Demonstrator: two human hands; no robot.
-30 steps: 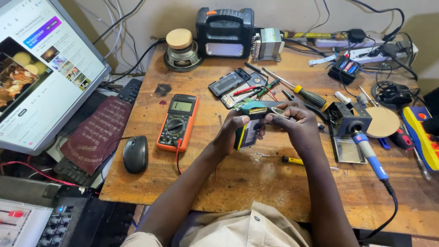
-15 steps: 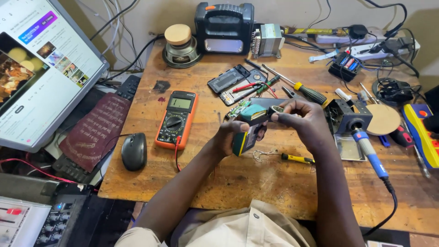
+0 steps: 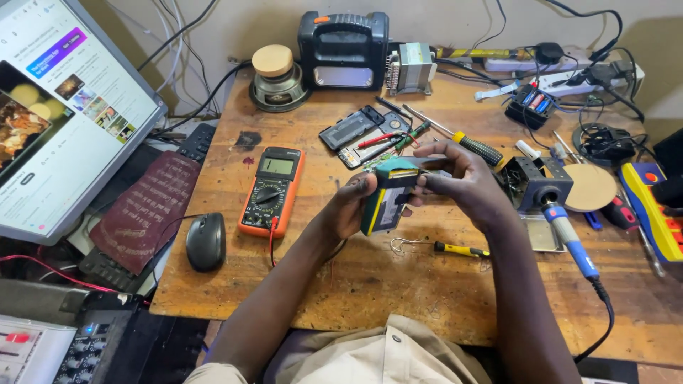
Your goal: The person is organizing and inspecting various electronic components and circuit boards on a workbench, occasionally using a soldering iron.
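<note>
Your left hand point(image 3: 350, 206) and right hand point(image 3: 461, 183) both grip the small green box point(image 3: 388, 198) with fingers curled round it, held just above the wooden table point(image 3: 398, 284), between the orange meter point(image 3: 272, 192) and the soldering iron point(image 3: 569, 235).

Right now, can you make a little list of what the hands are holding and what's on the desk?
Left hand: grips small green and yellow device
Right hand: pinches the device's top
Left of hands: orange multimeter, black mouse
Right of hands: blue-handled soldering iron in its stand
Below hands: small yellow screwdriver
Surface: wooden desk
</note>
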